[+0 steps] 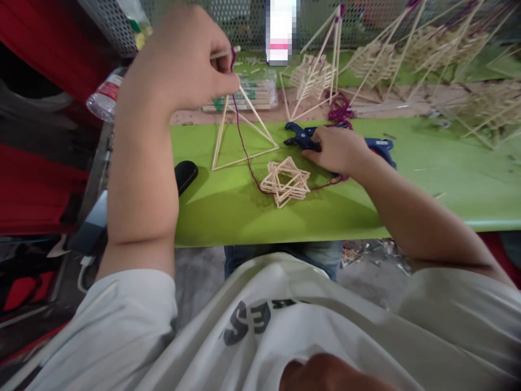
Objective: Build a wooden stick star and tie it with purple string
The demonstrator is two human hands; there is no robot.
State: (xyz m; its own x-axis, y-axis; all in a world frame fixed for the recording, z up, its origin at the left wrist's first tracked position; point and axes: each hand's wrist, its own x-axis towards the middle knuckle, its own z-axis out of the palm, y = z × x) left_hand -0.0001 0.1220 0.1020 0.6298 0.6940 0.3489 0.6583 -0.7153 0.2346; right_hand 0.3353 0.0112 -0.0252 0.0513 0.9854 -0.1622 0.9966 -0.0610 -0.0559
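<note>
My left hand is raised, its fingers pinched around the top of a pyramid frame of thin wooden sticks. Purple yarn is wrapped at the tip and hangs down through the frame. That yarn passes by a star-shaped stack of sticks on the green tabletop, then runs towards my right hand. My right hand is closed around the handles of dark blue pliers, jaws pointing left. Just behind this hand lies a blue glue gun, partly hidden.
Several stick pyramids with stacked stars stand along the back right. A purple yarn tangle lies near them. Packaged sticks are at the back, a plastic bottle at left. A black object is beside my left forearm.
</note>
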